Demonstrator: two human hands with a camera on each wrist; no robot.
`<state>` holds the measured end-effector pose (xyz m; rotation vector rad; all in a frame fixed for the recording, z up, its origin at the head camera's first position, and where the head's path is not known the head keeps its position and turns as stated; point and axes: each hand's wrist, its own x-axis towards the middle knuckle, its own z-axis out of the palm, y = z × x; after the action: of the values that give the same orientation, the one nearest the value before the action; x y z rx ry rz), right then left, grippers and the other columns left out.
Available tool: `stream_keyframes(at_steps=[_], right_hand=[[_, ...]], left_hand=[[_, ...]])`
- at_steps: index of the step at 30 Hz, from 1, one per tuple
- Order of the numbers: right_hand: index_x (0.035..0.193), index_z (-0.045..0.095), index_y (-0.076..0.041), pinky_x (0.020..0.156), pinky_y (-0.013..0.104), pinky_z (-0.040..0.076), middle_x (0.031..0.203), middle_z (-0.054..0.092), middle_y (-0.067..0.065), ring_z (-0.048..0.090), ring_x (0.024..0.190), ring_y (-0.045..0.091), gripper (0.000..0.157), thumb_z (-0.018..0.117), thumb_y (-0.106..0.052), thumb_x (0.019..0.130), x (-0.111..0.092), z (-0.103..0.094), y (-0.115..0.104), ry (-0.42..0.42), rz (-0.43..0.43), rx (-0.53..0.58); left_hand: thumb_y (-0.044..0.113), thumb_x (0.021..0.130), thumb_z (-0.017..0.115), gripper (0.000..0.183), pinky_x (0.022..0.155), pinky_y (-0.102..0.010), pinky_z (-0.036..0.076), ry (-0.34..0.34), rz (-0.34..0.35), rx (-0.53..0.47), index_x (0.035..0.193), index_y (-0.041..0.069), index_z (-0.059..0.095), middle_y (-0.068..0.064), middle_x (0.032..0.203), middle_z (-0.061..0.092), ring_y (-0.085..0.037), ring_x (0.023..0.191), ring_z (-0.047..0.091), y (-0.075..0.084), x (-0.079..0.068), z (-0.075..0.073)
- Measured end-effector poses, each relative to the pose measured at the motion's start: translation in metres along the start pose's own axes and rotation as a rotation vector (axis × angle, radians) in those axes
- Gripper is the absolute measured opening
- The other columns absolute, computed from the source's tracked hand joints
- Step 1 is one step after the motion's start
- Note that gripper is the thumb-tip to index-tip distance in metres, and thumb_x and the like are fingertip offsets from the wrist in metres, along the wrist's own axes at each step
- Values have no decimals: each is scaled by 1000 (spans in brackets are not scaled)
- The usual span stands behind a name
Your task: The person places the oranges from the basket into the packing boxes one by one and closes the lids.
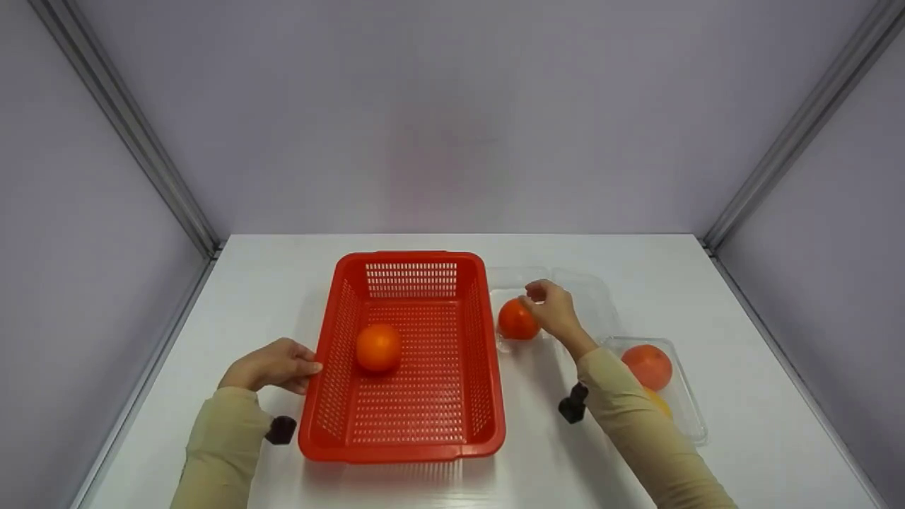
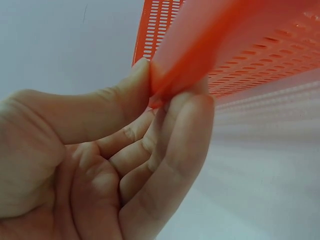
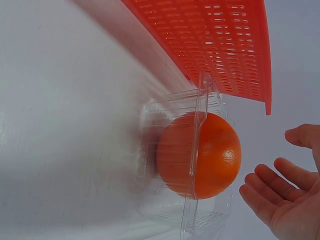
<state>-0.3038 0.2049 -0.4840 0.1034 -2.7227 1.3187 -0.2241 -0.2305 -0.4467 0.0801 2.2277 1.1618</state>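
My left hand pinches the left rim of a red plastic basket between thumb and fingers; the left wrist view shows the thumb against the rim. Inside the basket lies one orange, left of its middle. To the right, a second orange sits in a clear plastic clamshell box with its lid folded open. My right hand hovers over that orange with relaxed fingers. In the right wrist view, a gap shows between the fingertips and the fruit.
Another clear plastic box stands at the right, holding a reddish-orange fruit and a yellow one partly hidden by the right sleeve. Walls enclose the white table at the back and both sides.
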Motion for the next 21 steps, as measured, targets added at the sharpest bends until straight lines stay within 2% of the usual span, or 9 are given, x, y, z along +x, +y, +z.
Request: stream_keyframes(at_steps=[6, 21], right_hand=[[111, 61, 9, 96, 48, 52, 109, 66, 28, 64, 104, 39, 27, 62, -7, 89, -1, 0, -5, -6, 3, 3], [108, 63, 8, 94, 46, 54, 105, 68, 26, 65, 99, 37, 24, 64, -9, 89, -2, 4, -15, -16, -27, 58]], left_hand=[[17, 97, 56, 33, 72, -26, 60, 18, -21, 7, 115, -11, 60, 2, 78, 67, -4, 65, 64, 0, 1, 1], [18, 97, 57, 33, 72, -28, 61, 29, -25, 17, 115, -10, 61, 1, 78, 68, -5, 64, 64, -1, 1, 1]])
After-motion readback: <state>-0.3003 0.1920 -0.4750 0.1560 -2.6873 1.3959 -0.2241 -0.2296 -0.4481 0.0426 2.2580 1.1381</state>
